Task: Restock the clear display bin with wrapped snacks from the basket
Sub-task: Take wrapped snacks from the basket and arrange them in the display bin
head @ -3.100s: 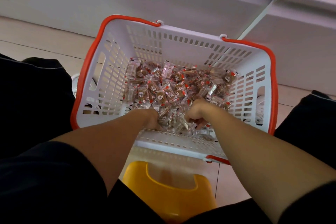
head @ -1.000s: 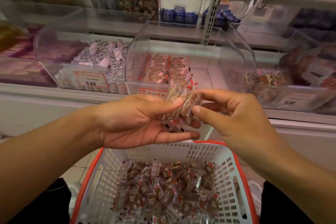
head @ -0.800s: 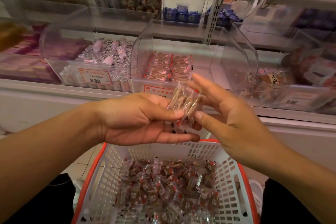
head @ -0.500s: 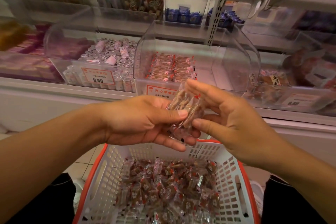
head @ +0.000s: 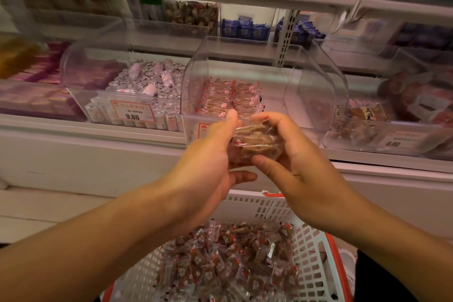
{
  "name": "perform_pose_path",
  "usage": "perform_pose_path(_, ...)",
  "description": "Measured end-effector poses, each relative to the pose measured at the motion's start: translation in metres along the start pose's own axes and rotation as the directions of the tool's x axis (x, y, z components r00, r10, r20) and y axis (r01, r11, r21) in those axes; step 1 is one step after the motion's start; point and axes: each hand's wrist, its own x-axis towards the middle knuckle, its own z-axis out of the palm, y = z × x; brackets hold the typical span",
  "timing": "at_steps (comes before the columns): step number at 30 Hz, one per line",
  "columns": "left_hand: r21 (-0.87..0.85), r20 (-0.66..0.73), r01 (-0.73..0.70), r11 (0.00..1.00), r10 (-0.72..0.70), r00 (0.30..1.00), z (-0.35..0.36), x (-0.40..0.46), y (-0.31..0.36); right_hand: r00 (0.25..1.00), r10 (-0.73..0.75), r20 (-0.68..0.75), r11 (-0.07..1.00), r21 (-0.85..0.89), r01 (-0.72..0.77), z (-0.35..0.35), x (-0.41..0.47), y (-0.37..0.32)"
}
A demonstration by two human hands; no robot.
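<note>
A bunch of wrapped brown snacks (head: 255,142) sits squeezed between my two hands, just in front of the clear display bin (head: 316,86). My left hand (head: 210,157) cups the bunch from the left, thumb up along its side. From the right, my right hand (head: 294,154) curls its fingers over the top and its thumb under it. Inside the bin, two neat rows of the same snacks (head: 230,98) lie at the left; its right half is bare. Below my arms stands the white basket with red rim (head: 316,247), holding several loose wrapped snacks (head: 230,260).
A neighbouring clear bin (head: 98,95) on the left holds silver and pink wrapped sweets behind a 9.80 price tag (head: 132,111). Another bin (head: 382,125) with darker packets stands at the right. A higher shelf carries blue packets (head: 245,29).
Earlier both hands dug in the basket; since then they have risen with a bunch of snacks. Over the last second the right hand has closed round the bunch, which has moved up toward the bin.
</note>
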Motion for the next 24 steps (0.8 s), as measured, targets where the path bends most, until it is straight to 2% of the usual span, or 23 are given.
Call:
perform_pose_path(2,0.103,-0.073,-0.060,0.993,0.068,0.995,0.001,0.000,0.001,1.000,-0.023,0.014,0.997,-0.069,0.024,0.000,0.000,-0.002)
perform_pose_path(4,0.284,-0.108,-0.136,0.949,0.173,0.979,0.000,0.003,0.005,0.999,-0.046,0.001,0.993,-0.107,0.046,-0.005,0.005,-0.008)
perform_pose_path(6,0.422,-0.092,-0.226,0.878,0.289,0.953,0.001,0.008,0.015,0.997,-0.078,-0.009,0.985,-0.153,0.076,-0.017,0.017,-0.018)
perform_pose_path(9,0.565,-0.032,-0.322,0.760,0.410,0.912,0.002,0.024,0.042,0.989,-0.142,-0.029,0.939,-0.321,0.125,-0.045,0.049,-0.032)
perform_pose_path(12,0.650,-0.005,-0.287,0.704,0.382,0.924,0.003,0.046,0.060,0.989,-0.147,-0.007,0.877,-0.464,0.127,-0.066,0.078,-0.034)
perform_pose_path(14,0.668,-0.004,-0.236,0.705,0.321,0.947,0.000,0.060,0.063,0.994,-0.109,0.030,0.875,-0.472,0.111,-0.071,0.091,-0.027)
perform_pose_path(15,0.689,0.000,-0.213,0.693,0.294,0.956,-0.003,0.067,0.063,0.995,-0.082,0.048,0.876,-0.473,0.095,-0.072,0.097,-0.023)
perform_pose_path(19,0.830,0.079,-0.211,0.516,0.266,0.961,-0.025,0.094,0.073,0.989,0.076,0.125,0.881,-0.473,-0.008,-0.082,0.113,-0.003)
perform_pose_path(21,0.832,0.090,-0.214,0.511,0.256,0.962,-0.034,0.109,0.077,0.973,0.146,0.181,0.839,-0.544,-0.024,-0.090,0.120,0.006)
perform_pose_path(22,0.855,0.107,-0.216,0.472,0.248,0.963,-0.037,0.116,0.076,0.960,0.184,0.213,0.810,-0.585,-0.025,-0.094,0.123,0.009)
perform_pose_path(24,0.927,0.177,-0.240,0.290,0.225,0.958,-0.040,0.129,0.069,0.926,0.253,0.280,0.774,-0.632,-0.020,-0.102,0.126,0.012)
